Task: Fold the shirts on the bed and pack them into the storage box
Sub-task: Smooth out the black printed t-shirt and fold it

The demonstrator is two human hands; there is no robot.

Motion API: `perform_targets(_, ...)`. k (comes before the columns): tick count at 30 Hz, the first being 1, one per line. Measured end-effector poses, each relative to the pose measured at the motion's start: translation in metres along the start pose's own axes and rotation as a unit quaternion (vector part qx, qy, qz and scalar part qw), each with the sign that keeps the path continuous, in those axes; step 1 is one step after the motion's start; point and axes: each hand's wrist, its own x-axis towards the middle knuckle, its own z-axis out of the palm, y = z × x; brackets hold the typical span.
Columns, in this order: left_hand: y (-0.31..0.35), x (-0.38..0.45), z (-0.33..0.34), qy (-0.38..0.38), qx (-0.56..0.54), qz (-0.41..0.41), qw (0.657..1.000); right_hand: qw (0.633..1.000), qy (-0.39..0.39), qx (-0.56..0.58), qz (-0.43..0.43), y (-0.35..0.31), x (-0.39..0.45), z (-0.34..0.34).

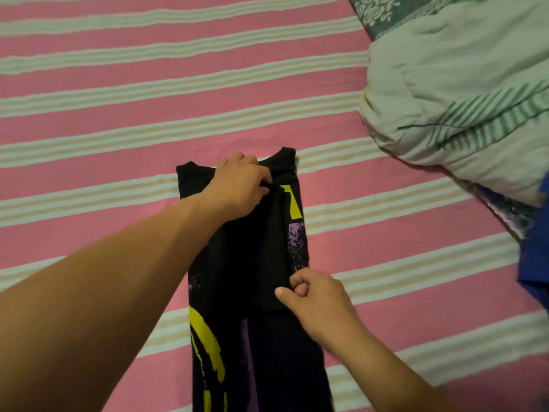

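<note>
On the pink-and-white striped bedsheet (118, 93), straight in front of me, lay the black T-shirt (255, 263) with its yellow and purple print, already narrowed into a long strip that ran from the collar away from me down toward my body and out of the bottom of the view. I judged I was partway through the side folds, with the lengthwise fold still to come.

My left hand (237, 185) sat near the collar end, fingers curled and pinching the upper edge of the flap laid over the middle of the shirt. My right hand (315, 298) pinched that same flap lower down, thumb and curled fingers closed on its edge. Holding it at two points along one line was, I think, what kept the fold straight and the fabric from bunching as I set it down.

To my right, well apart from the shirt, a pale green quilted blanket (457, 93) was heaped on the bed, with a grey floral cloth (377, 10) behind it. A blue fabric (534, 251) showed at the right edge; what it was I could not tell. The storage box was nowhere in view, so packing had to wait.
</note>
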Motion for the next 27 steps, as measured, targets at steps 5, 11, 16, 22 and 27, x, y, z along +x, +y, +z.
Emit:
perform_targets(5,0.013,-0.006,-0.003,0.108,-0.063,-0.027,0.992,0.998,0.009,0.051,0.024,0.006,-0.002,-0.008)
perform_targets(11,0.002,-0.042,0.020,0.192,-0.057,-0.115,0.973,0.996,0.011,-0.068,0.058,-0.005,0.001,-0.010)
perform_targets(16,-0.042,-0.099,0.037,0.212,-0.022,-0.187,0.959,0.910,0.253,-0.245,-0.218,-0.046,0.023,-0.001)
perform_targets(22,-0.056,-0.103,0.075,0.097,-0.061,-0.171,0.979,0.812,0.111,-0.469,-0.331,-0.036,0.111,-0.001)
perform_targets(27,-0.064,-0.097,0.080,0.050,-0.028,-0.204,0.977,0.913,0.110,-0.357,-0.163,-0.023,0.142,-0.043)
